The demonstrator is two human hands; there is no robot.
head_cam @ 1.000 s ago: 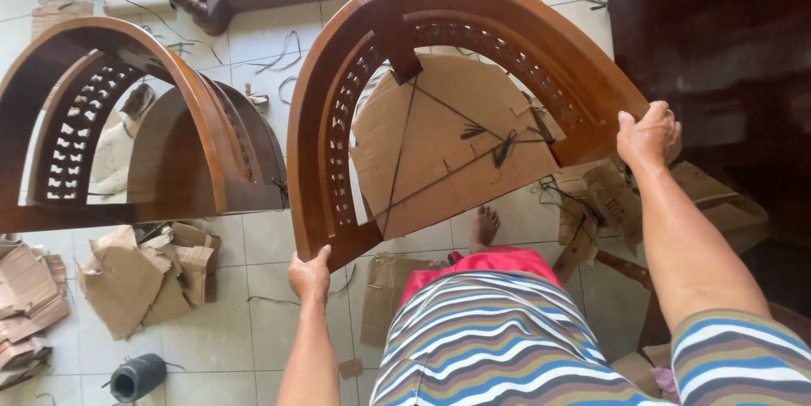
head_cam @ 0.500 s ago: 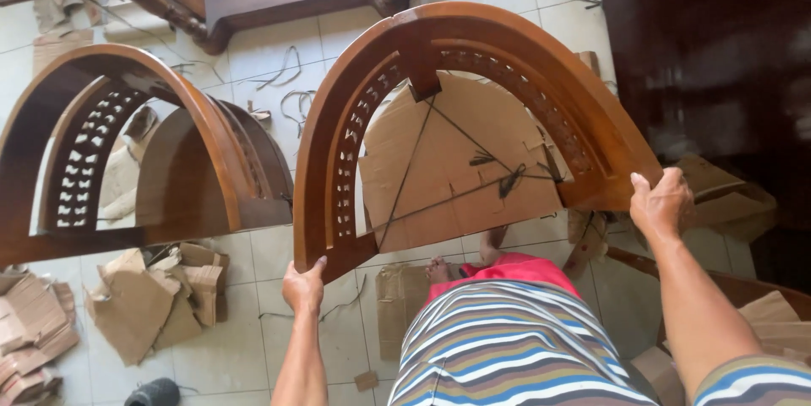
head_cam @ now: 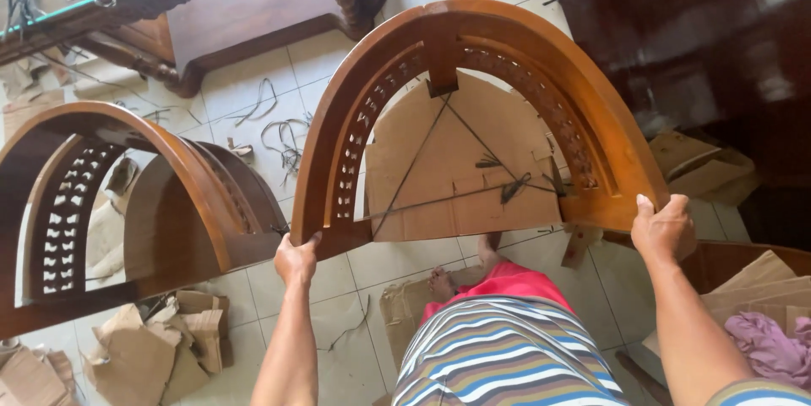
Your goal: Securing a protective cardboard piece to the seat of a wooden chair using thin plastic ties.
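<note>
Both hands, left hand (head_cam: 296, 259) and right hand (head_cam: 665, 228), clamp your arched wooden frame (head_cam: 473, 43); you've lifted it; cardboard wrapping (head_cam: 456, 169) still tied on.

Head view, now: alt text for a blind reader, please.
A person grips a carved wooden arch by its two lower ends, left hand and right hand, above a tiled floor strewn with cardboard scraps. String-tied cardboard shows through it; similar arches stand left.
</note>
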